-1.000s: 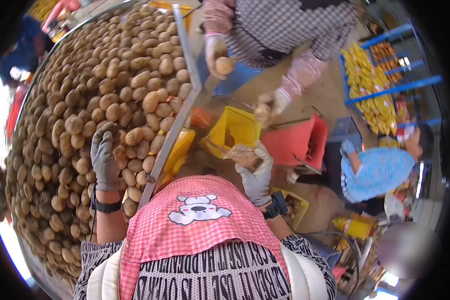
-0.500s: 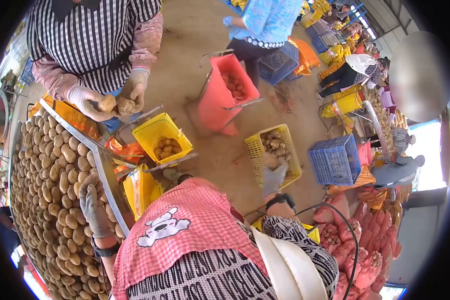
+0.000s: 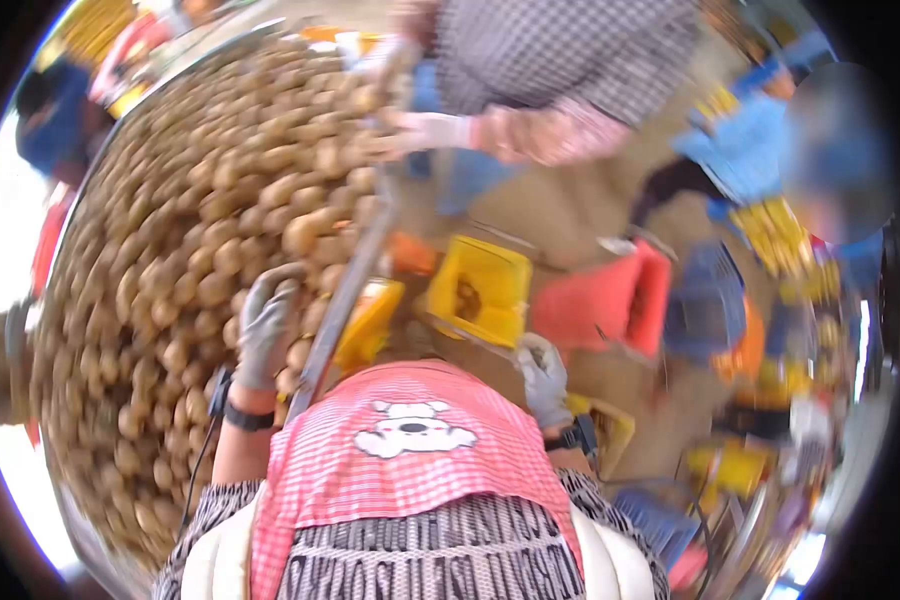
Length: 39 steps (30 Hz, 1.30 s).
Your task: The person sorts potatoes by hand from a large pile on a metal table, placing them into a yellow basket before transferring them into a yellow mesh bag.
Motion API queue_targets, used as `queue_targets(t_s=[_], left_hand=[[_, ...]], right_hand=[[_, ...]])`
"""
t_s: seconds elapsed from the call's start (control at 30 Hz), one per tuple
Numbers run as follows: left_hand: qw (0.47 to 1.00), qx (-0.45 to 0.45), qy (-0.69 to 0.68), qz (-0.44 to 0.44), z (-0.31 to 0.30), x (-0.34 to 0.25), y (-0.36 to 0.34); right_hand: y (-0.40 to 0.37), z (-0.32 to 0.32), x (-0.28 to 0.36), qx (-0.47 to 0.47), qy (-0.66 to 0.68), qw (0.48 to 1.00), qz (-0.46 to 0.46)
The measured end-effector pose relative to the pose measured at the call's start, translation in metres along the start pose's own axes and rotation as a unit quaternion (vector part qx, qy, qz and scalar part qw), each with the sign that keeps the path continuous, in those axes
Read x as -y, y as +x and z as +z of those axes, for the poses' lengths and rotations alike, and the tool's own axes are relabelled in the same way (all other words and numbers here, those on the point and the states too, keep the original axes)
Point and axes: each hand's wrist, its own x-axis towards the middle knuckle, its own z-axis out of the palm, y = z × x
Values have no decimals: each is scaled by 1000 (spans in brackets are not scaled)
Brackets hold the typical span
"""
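My left hand [image 3: 268, 325], in a grey glove, is over the heap of potatoes [image 3: 185, 290] by the metal table rim [image 3: 345, 290]. Its fingers are apart and bent toward the potatoes, with none visibly held. My right hand [image 3: 543, 380], also gloved, is right of my pink checked apron [image 3: 410, 400], beside a yellow basket [image 3: 605, 430]. Its fingers are loosely bent and slightly blurred, and I see nothing in them. Beyond my apron stands a yellow bin [image 3: 482, 290] with a few potatoes inside.
Across the table corner, a co-worker's gloved hand [image 3: 435, 132] reaches over the potatoes. A red bag on a frame [image 3: 600, 300] and a blue crate [image 3: 705, 305] stand to the right. Another person in blue [image 3: 735, 150] is farther back.
My view has swung left toward the potato table. My right hand, earlier over the yellow basket with a blurred potato, is away from it. The co-worker now reaches onto the heap.
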Motion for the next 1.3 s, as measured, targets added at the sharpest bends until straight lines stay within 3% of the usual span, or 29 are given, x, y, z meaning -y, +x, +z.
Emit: queue_targets(t_s=[0.03, 0.07, 0.13, 0.2, 0.23, 0.3, 0.37, 0.4, 0.47, 0.53, 0.57, 0.63, 0.67, 0.7, 0.83, 0.9, 0.93, 1.0, 1.03, 1.1, 1.17, 1.2, 1.23, 1.27, 1.3], left_hand=[[1000, -18, 5, -2, -36, 6, -2], [997, -68, 40, -12, -36, 0, -7], [991, -109, -50, -58, -46, 8, -15], [974, -173, -137, -49, -49, 29, -27], [966, -199, -138, -92, -51, 25, -34], [973, -222, -57, -28, -114, 68, -65], [946, -281, -119, -109, -136, 38, -76], [941, -319, -106, -43, -153, 47, -75], [917, -397, -42, 7, -192, 48, -68], [885, -430, 177, -24, -231, 35, -58], [849, -432, 295, -66, -242, 30, -50], [839, -399, 349, -122, -248, 27, -22], [822, -361, 405, -176, -250, 28, -10], [816, -385, 383, -199, -251, 38, 1], [814, -396, 367, -215, -257, 35, 4], [812, -395, 369, -221, -260, 32, -5], [817, -367, 387, -219, -260, 30, -11], [827, -336, 415, -175, -258, 32, -21], [826, -338, 414, -179, -257, 35, -31], [858, -321, 390, -89, -255, 37, -53], [860, -317, 394, -67, -251, 36, -74], [921, -367, 133, 9, -245, 40, -77], [907, -391, -135, 84, -244, 41, -81], [906, -361, -197, 97, -248, 42, -85], [907, -359, -196, 98, -251, 40, -84]], right_hand=[[1, 36, -7, 52, -53, 996, -50], [21, 37, -2, 110, -99, 988, -45], [54, 51, 25, 203, -112, 972, -23], [84, 65, 54, 237, -157, 959, -17], [91, 81, 76, 251, -164, 954, -14], [62, 134, 34, 265, -139, 954, -21], [72, 170, 50, 327, -168, 929, -36], [76, 193, 57, 375, -179, 908, -47], [79, 248, 69, 441, -170, 877, -80], [64, 306, 92, 516, -171, 825, -153], [53, 338, 106, 538, -188, 797, -200], [44, 393, 118, 590, -162, 757, -231], [35, 422, 123, 599, -148, 732, -287], [24, 451, 129, 607, -133, 705, -342], [-1, 555, 129, 595, -92, 674, -427], [-10, 603, 132, 586, -187, 618, -490], [-12, 627, 126, 590, -187, 614, -489], [-13, 658, 114, 599, -267, 496, -570], [-16, 661, 110, 602, -265, 494, -569], [-25, 666, 101, 526, -400, 421, -621], [-39, 667, 107, 515, -441, 413, -608], [-39, 669, 106, 494, -454, 431, -603], [-40, 669, 107, 470, -464, 450, -601], [-40, 666, 108, 471, -459, 489, -573], [-37, 662, 110, 469, -458, 490, -574]])
